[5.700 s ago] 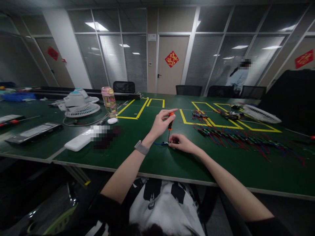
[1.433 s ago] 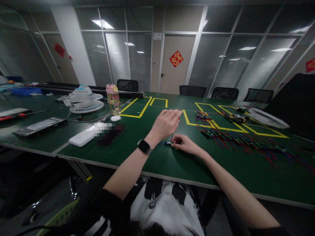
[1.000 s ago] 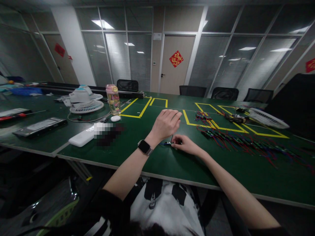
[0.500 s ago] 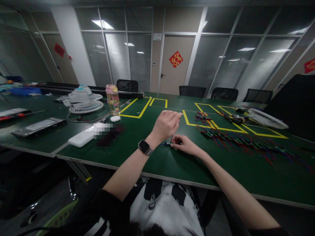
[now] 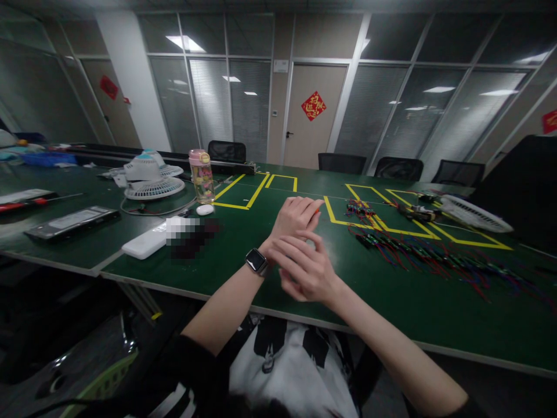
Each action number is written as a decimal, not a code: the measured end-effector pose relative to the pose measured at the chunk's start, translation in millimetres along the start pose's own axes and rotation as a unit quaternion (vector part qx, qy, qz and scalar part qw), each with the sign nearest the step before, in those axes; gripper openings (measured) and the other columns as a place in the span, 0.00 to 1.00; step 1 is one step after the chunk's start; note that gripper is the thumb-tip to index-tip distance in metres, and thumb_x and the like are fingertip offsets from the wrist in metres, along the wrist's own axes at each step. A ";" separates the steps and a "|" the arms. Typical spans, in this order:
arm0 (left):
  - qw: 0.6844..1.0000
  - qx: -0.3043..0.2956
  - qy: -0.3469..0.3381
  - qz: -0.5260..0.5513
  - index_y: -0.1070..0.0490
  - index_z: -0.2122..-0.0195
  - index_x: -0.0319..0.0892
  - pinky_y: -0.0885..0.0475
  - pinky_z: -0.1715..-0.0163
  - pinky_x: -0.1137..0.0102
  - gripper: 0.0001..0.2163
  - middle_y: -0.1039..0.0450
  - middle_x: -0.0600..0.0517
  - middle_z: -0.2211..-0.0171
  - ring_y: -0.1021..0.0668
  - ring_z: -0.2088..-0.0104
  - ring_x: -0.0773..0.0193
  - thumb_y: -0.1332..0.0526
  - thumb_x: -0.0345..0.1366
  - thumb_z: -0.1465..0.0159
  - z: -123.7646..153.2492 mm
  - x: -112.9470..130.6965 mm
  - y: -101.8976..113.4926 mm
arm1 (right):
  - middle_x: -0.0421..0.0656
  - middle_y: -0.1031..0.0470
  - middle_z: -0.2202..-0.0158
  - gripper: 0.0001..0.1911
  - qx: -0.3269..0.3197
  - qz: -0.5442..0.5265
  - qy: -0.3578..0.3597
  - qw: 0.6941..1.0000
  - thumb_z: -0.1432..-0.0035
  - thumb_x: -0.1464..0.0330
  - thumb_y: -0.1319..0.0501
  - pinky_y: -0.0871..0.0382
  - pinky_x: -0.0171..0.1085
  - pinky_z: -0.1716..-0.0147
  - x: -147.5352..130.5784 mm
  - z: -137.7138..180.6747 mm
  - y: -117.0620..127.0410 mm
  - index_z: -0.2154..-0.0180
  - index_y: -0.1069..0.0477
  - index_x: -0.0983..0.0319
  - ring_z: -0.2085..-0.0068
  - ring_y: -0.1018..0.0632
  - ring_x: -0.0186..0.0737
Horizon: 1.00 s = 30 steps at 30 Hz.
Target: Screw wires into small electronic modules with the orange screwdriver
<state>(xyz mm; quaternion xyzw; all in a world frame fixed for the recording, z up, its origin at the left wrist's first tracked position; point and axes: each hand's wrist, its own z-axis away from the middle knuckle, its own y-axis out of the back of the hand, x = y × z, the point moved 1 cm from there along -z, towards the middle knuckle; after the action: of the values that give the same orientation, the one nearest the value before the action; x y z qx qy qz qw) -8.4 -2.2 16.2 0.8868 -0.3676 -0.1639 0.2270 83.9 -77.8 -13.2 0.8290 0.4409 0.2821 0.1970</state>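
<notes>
My left hand [image 5: 292, 219] is closed above the table, wearing a wristwatch [image 5: 256, 261]. A small orange-red end of what looks like a screwdriver [image 5: 317, 212] shows at its fingers; most of the tool is hidden. My right hand [image 5: 307, 267] is open, palm down, fingers apart, crossing in front of my left wrist. Whether it touches the wrist I cannot tell. The small board under my hands is hidden from sight. To the right lie a long row of small green circuit boards with red and blue wires [image 5: 418, 251] and a smaller wired cluster [image 5: 360, 210].
The green table [image 5: 243, 270] carries yellow tape outlines [image 5: 333, 219]. Leftward are a white device [image 5: 145, 241], a white earbud case [image 5: 205, 209], a pink-lidded bottle [image 5: 202, 180], white fans [image 5: 154, 187] and a hard drive [image 5: 73, 222]. Another white fan [image 5: 474, 213] lies at right.
My right hand has left the small board, moved left and towards me, and its fingers have spread in front of my left wrist. My left hand has hardly moved.
</notes>
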 end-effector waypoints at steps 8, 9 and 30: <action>1.000 -0.021 0.021 -0.005 0.34 0.48 0.37 0.36 0.58 0.63 0.16 0.27 0.45 0.59 0.27 0.60 0.60 0.54 0.35 0.32 -2.2 4.4 1.0 | 0.45 0.31 0.43 0.13 -0.024 -0.074 -0.044 0.996 0.43 0.63 0.45 0.54 0.55 0.37 -19.4 -22.6 -25.0 0.60 0.25 0.59 0.39 0.36 0.49; 1.000 -0.022 0.019 -0.004 0.34 0.49 0.37 0.36 0.58 0.63 0.16 0.27 0.45 0.59 0.27 0.60 0.60 0.54 0.35 0.32 -2.4 4.6 1.3 | 0.46 0.32 0.43 0.13 -0.028 -0.061 -0.053 0.996 0.42 0.62 0.44 0.55 0.56 0.36 -19.2 -23.6 -26.4 0.60 0.25 0.59 0.39 0.37 0.50; 0.995 -0.015 0.037 0.093 0.34 0.46 0.40 0.35 0.52 0.63 0.15 0.28 0.46 0.53 0.28 0.52 0.61 0.52 0.33 0.32 -0.8 5.8 11.8 | 0.50 0.26 0.53 0.17 -0.049 -0.217 -0.418 0.881 0.42 0.59 0.42 0.34 0.48 0.49 72.8 66.5 -14.0 0.54 0.33 0.61 0.51 0.26 0.48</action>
<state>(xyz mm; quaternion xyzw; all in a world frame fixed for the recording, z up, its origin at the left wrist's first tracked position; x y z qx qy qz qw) -10.9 -13.5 22.3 0.8507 -0.4373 -0.1149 0.2681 150.7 -14.2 -50.6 0.7430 0.4720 -0.1191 0.4593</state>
